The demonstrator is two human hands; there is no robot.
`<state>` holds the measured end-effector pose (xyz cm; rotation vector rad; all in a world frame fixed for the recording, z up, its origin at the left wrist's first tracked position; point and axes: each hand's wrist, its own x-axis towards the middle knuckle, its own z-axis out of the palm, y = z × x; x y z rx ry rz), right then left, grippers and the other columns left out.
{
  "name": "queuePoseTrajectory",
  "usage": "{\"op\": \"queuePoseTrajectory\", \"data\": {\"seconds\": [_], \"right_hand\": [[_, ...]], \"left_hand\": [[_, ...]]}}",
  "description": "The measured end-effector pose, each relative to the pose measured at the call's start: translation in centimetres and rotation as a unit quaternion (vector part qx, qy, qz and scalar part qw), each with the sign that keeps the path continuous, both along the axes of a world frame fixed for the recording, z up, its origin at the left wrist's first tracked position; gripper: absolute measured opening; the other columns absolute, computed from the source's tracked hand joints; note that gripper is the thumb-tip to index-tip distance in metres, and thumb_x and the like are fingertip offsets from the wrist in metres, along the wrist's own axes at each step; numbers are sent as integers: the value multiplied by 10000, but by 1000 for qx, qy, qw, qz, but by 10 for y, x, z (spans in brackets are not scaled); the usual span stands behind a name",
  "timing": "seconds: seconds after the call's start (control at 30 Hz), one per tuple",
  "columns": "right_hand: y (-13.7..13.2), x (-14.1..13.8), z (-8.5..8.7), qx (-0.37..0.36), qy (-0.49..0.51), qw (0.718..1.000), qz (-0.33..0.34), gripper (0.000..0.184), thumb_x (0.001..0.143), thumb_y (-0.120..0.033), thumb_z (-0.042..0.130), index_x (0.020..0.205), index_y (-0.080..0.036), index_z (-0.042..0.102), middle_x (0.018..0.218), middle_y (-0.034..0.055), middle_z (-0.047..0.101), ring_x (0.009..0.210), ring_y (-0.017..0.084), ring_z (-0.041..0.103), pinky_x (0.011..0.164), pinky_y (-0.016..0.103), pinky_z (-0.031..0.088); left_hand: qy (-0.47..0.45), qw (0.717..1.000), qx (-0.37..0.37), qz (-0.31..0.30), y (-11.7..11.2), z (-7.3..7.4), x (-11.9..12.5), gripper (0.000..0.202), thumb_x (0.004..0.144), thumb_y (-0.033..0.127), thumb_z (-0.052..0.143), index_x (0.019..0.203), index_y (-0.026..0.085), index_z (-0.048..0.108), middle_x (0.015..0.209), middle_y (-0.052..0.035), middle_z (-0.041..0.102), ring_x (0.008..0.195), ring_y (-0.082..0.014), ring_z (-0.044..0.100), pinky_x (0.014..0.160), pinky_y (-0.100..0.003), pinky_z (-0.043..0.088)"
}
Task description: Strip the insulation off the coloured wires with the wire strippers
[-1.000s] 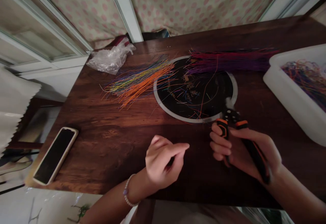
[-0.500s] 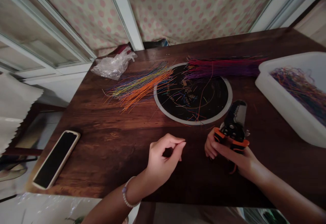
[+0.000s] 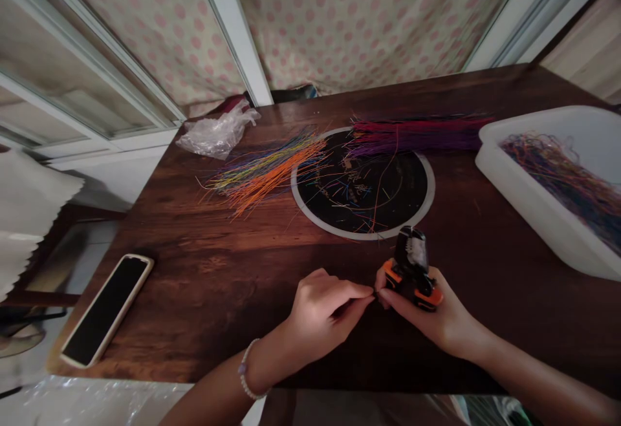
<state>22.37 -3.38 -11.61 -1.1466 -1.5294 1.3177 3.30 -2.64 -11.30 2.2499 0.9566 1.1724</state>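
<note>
The right hand (image 3: 433,303) closes firmly around the orange-and-black handles of a wire stripper (image 3: 411,264), whose head points up. The left hand (image 3: 325,309) makes a narrow pinch – its fingertips (image 3: 366,291) are just beside the tool, and what they hold is too thin to see, maybe one wire. If this pinch loosens, so fine a thing could slip and be lost among the loose strands on the black round mat (image 3: 361,236). A squeeze of the handles could also nip fingertips so near. Farther out, on the wooden table (image 3: 204,284), lie an orange and multicoloured wire bundle (image 3: 264,177), a red-purple wire bundle (image 3: 412,136) and a white plastic tub (image 3: 514,206) of tangled wires.
</note>
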Motion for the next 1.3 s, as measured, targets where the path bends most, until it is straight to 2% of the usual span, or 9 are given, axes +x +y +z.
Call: {"op": "queuePoseTrajectory", "data": {"seconds": [0.3, 0.5, 0.67, 0.8, 0.9, 0.97, 1.03, 1.17, 1.3], "right_hand": [[-4, -2, -3, -5, 2, 1000, -8, 148, 890, -269, 580, 757, -205, 580, 643, -12, 568, 585, 139, 539, 553, 260, 459], [-4, -9, 2, -10, 10, 1000, 20, 199, 901, -287, 562, 720, -208, 538, 619, -7, 586, 574, 139, 586, 550, 248, 509], [-9, -11, 0, 28, -1, 1000, 9, 125, 895, -240, 553, 774, -213, 549, 638, -19, 586, 571, 133, 581, 549, 241, 503], [-7, -8, 1, 85, -18, 996, -8, 109, 894, -206, 549, 786, -218, 558, 675, -11, 595, 610, 142, 587, 591, 262, 493], [-3, -4, 5, 122, -29, 992, 0, 103, 901, -203, 539, 800, -221, 549, 674, -4, 588, 617, 153, 583, 556, 267, 469], [0, -4, 10, 143, -36, 989, 7, 101, 900, -189, 538, 804, -223, 538, 670, -2, 586, 616, 158, 583, 540, 267, 460], [1, -4, 16, 165, -42, 985, 11, 97, 886, -164, 535, 810, -224, 532, 669, -4, 587, 610, 158, 583, 533, 267, 459], [3, -6, 27, 207, -53, 977, 20, 134, 810, -89, 527, 824, -222, 524, 679, -13, 589, 582, 139, 566, 523, 249, 460], [7, -3, 39, 252, -67, 965, 33, 247, 712, -52, 540, 892, -220, 540, 711, -27, 590, 556, 110, 539, 514, 217, 457]], "left_hand": [[11, 999, 22, 32, -2, 1, 1, 139, 825, 56, 571, 815, 180, 633, 488, 74, 577, 395, -69, 483, 491, -235, 379], [5, 997, 74, 21, -2, 2, 1, 178, 821, 17, 578, 894, 171, 628, 496, 82, 556, 405, -73, 448, 483, -230, 360], [-11, 996, 86, 28, -5, 5, 2, 172, 812, 8, 596, 875, 163, 636, 497, 73, 565, 402, -73, 441, 485, -244, 346], [-82, 989, -124, 10, -5, 10, 1, 102, 843, 97, 602, 782, 166, 645, 553, 29, 605, 477, -87, 523, 525, -227, 411], [-148, 922, -353, -62, -2, 15, 0, 212, 920, 312, 591, 780, 157, 628, 536, 18, 559, 469, -88, 503, 474, -210, 386], [-184, 874, -438, -103, 0, 17, -1, 339, 927, 465, 581, 791, 156, 620, 506, 32, 501, 440, -82, 456, 438, -206, 345], [-203, 859, -456, -113, 1, 16, -2, 395, 908, 538, 589, 795, 162, 618, 496, 43, 462, 427, -80, 421, 418, -208, 313], [-235, 845, -464, -124, 0, 18, -1, 378, 884, 542, 631, 807, 171, 624, 523, 40, 467, 418, -74, 385, 396, -216, 266], [-249, 847, -451, -131, -3, 32, -2, 366, 868, 520, 662, 748, 182, 595, 497, 68, 397, 396, -60, 325, 393, -220, 234]]}}
